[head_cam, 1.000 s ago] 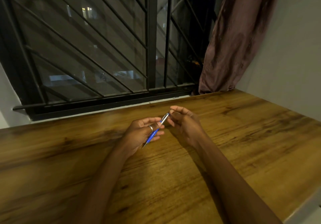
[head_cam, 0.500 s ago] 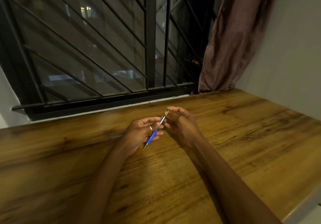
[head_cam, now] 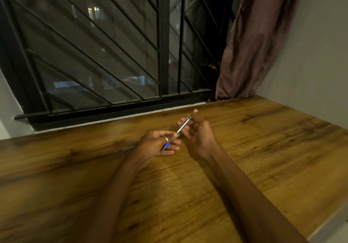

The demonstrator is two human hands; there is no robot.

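A blue and silver pen [head_cam: 181, 127] is held slantwise just above a wooden table [head_cam: 188, 195], its tip low at the left and its silver end up at the right. My left hand [head_cam: 156, 144], with a ring on one finger, grips the blue lower part of the barrel. My right hand [head_cam: 197, 131] holds the silver upper end between thumb and fingers. The middle of the pen is partly hidden by my left fingers.
A window with black metal bars [head_cam: 163, 41] runs along the table's far edge. A brownish curtain [head_cam: 252, 41] hangs at the back right, touching the table corner. A pale wall [head_cam: 316, 54] borders the right side. The table's near right edge [head_cam: 327, 225] is visible.
My right hand has taken a fuller hold of the pen's silver end, thumb now raised. The pen has shifted slightly, with more silver barrel showing between the hands.
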